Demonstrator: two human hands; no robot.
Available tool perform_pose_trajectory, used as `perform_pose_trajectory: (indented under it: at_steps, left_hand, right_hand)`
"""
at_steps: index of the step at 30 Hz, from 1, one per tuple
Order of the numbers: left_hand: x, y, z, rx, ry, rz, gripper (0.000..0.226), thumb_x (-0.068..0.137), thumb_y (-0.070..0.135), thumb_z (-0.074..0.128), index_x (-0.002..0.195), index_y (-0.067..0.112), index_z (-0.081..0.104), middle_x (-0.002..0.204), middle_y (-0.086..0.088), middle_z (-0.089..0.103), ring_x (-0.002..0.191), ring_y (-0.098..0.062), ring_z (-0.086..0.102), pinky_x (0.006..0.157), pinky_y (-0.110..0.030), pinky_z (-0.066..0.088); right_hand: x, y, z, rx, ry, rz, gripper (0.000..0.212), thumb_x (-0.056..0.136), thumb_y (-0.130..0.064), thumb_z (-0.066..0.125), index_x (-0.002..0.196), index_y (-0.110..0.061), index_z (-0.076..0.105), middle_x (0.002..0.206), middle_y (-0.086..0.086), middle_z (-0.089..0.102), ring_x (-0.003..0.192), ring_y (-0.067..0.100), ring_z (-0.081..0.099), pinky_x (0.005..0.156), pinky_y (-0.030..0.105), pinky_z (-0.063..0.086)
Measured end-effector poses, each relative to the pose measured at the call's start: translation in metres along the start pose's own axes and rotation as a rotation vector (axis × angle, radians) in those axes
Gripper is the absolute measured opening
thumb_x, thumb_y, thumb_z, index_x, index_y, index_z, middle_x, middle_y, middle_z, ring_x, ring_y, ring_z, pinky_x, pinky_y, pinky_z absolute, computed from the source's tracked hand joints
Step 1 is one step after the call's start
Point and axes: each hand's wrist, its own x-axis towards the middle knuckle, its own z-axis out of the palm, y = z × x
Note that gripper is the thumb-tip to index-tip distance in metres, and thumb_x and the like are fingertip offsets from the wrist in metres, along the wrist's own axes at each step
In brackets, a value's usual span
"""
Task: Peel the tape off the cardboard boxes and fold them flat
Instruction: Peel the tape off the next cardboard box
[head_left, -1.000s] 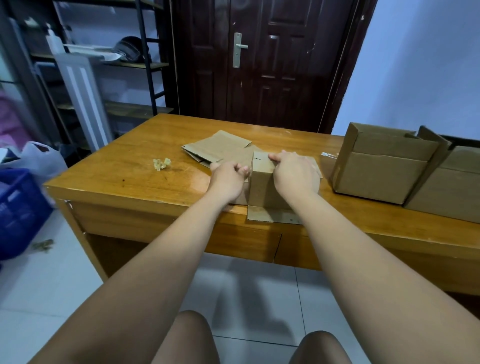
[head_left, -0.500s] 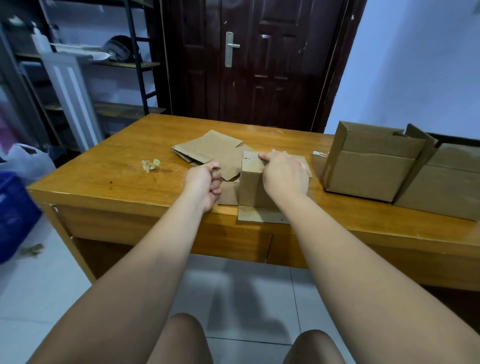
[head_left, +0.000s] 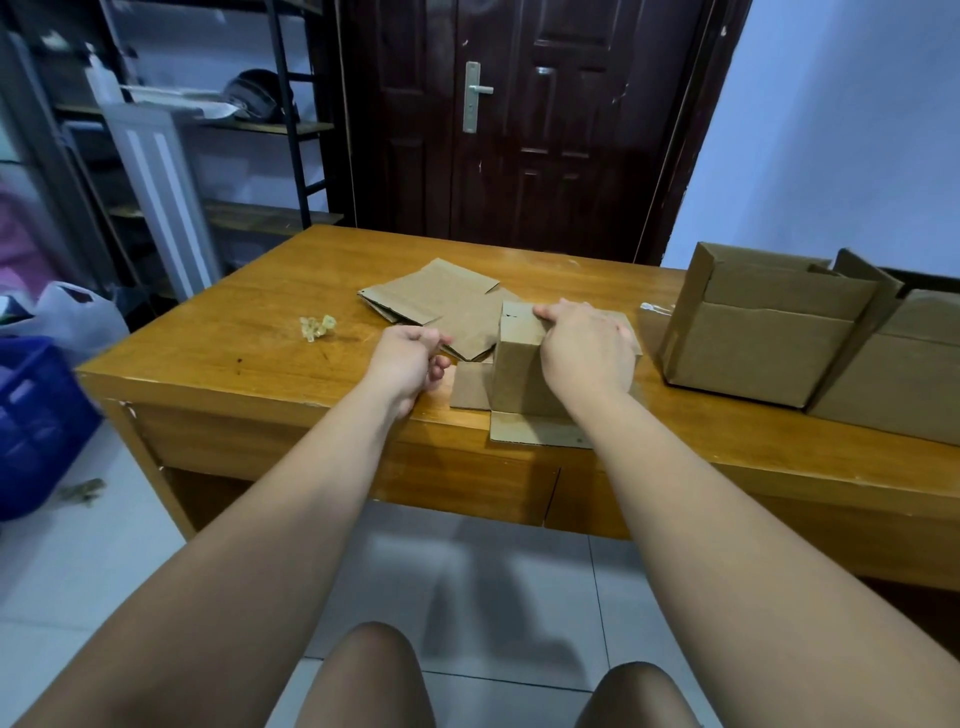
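The small box stands upright at the near edge of the table, with one flap jutting past the edge in front of it. The right hand clamps over its top, thumb at the upper left corner. The left hand sits just left of the box and apart from it, fingers curled with thumb meeting forefinger. This looks like stripping tape from the box's left side, which goes best if the right hand pins the box while the left pulls low and steady away from it. I cannot tell whether any tape is pinched. The right hand hides the box's top and right side. Behind the box lies flattened cardboard, and left of it a wad of tape. To its right are larger boxes, the farthest cut off.
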Motion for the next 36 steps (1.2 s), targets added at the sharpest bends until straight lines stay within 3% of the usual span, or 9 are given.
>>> perform_pose_trajectory:
  at_steps: [5,9,16,22,25,27,30,34,36]
  left_hand:
    - [-0.01,-0.002,0.004,0.093,-0.158,0.011,0.023,0.102,0.006,0.036,0.107,0.002,0.058,0.085,-0.013,0.063,0.064,-0.014,0.058,0.063,-0.023,0.051]
    - [-0.006,-0.006,0.013,0.095,-0.05,0.03,0.029,0.102,0.008,0.026,0.1,0.01,0.055,0.062,-0.002,0.046,0.041,-0.01,0.031,0.038,-0.02,0.024]
    - [-0.002,-0.01,0.018,0.223,0.126,0.109,0.043,0.1,0.041,0.039,0.068,0.016,0.054,0.055,0.0,0.04,0.05,-0.015,0.034,0.049,-0.025,0.025]
    - [-0.003,-0.008,0.021,0.21,0.2,0.076,0.027,0.075,0.03,0.052,0.057,0.017,0.037,0.057,-0.005,0.033,0.054,-0.021,0.027,0.053,-0.032,0.02]
    - [-0.008,-0.008,0.024,0.228,0.186,0.101,0.041,0.072,0.054,0.058,0.064,0.014,0.052,0.06,-0.007,0.044,0.058,-0.022,0.036,0.057,-0.034,0.029]
    - [-0.01,-0.008,0.024,0.234,0.168,0.108,0.063,0.08,0.076,0.04,0.065,0.016,0.05,0.057,-0.002,0.042,0.054,-0.019,0.036,0.058,-0.034,0.031]
    - [-0.01,-0.011,0.022,0.207,0.125,0.127,0.058,0.094,0.064,0.026,0.064,0.018,0.044,0.056,0.002,0.037,0.053,-0.014,0.034,0.055,-0.03,0.029]
    - [-0.006,-0.019,0.012,0.138,0.077,0.146,0.032,0.104,0.028,0.034,0.104,0.014,0.063,0.069,0.0,0.055,0.053,-0.011,0.037,0.051,-0.024,0.034]
    - [-0.004,-0.018,0.008,0.101,0.089,0.108,0.041,0.103,0.011,0.034,0.141,0.022,0.041,0.106,-0.001,0.065,0.052,-0.008,0.04,0.048,-0.021,0.037]
  right_hand:
    - [-0.001,0.0,0.0,-0.001,0.009,0.004,0.044,0.101,-0.015,0.036,0.137,-0.036,0.049,0.149,-0.003,0.043,0.14,0.018,0.033,0.114,0.036,0.018]
    - [-0.002,0.0,-0.001,0.002,0.017,0.006,0.044,0.101,-0.014,0.035,0.137,-0.036,0.049,0.149,-0.003,0.043,0.14,0.018,0.033,0.114,0.037,0.019]
    - [-0.002,0.0,0.0,0.006,0.032,-0.002,0.044,0.101,-0.014,0.037,0.137,-0.035,0.05,0.148,-0.002,0.044,0.14,0.018,0.034,0.115,0.037,0.018]
    - [-0.004,-0.001,-0.001,0.009,0.031,-0.004,0.044,0.101,-0.014,0.035,0.138,-0.034,0.049,0.149,-0.002,0.043,0.14,0.017,0.033,0.115,0.037,0.018]
    - [-0.004,-0.001,-0.002,0.012,0.031,-0.005,0.044,0.101,-0.015,0.036,0.139,-0.034,0.049,0.149,-0.002,0.043,0.141,0.017,0.032,0.116,0.037,0.018]
    - [-0.004,0.0,0.0,0.02,0.031,-0.009,0.045,0.101,-0.014,0.034,0.138,-0.034,0.049,0.149,-0.002,0.043,0.141,0.017,0.031,0.115,0.037,0.017]
    - [-0.004,0.002,0.001,0.033,0.03,-0.02,0.046,0.101,-0.014,0.031,0.137,-0.034,0.05,0.149,-0.002,0.043,0.141,0.017,0.031,0.115,0.036,0.016]
    - [-0.003,0.001,0.003,0.025,0.036,-0.019,0.044,0.101,-0.014,0.033,0.137,-0.033,0.05,0.148,-0.002,0.044,0.14,0.018,0.033,0.115,0.037,0.017]
    - [-0.004,0.001,0.004,0.019,0.042,-0.022,0.044,0.101,-0.014,0.034,0.137,-0.033,0.051,0.147,-0.002,0.045,0.14,0.018,0.033,0.115,0.037,0.017]
